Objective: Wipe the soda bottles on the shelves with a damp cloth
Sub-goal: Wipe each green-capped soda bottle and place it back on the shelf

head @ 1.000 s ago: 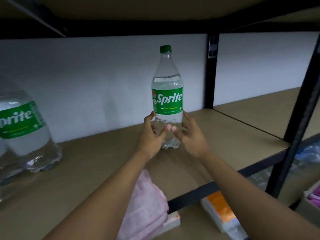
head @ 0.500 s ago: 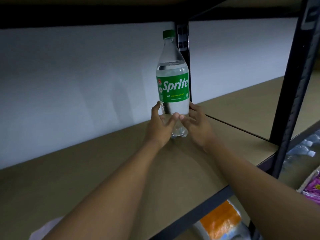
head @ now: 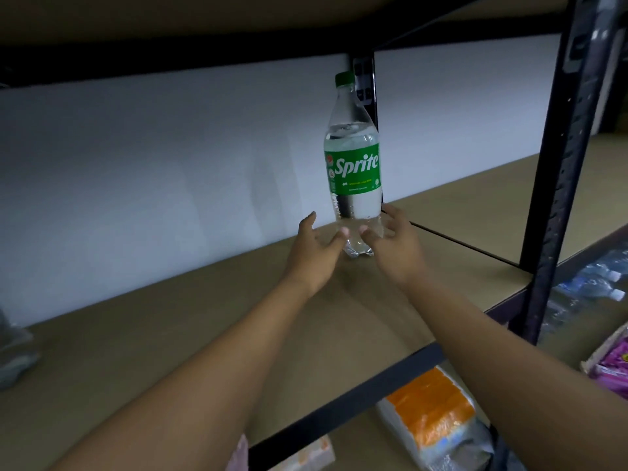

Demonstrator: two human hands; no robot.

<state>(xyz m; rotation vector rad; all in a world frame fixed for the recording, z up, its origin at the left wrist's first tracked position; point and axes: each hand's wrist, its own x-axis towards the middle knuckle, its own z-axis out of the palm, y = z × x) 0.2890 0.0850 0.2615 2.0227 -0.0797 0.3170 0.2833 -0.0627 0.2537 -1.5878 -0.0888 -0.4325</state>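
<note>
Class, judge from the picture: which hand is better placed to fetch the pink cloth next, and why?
Probably the left hand: the pink cloth peeks out just under the left forearm, while the right hand lies farther across, beside the Sprite bottle.

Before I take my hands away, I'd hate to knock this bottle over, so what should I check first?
1. Bottle upright: ok.
2. Its base on the shelf, away from the front edge: ok.
3. Cap on: ok.
4. Left hand and right hand clear of it: not ok, fingertips are at its lower part.
5. Cloth in a hand: not ok; only a pink corner shows at the bottom edge, in neither hand.
</note>
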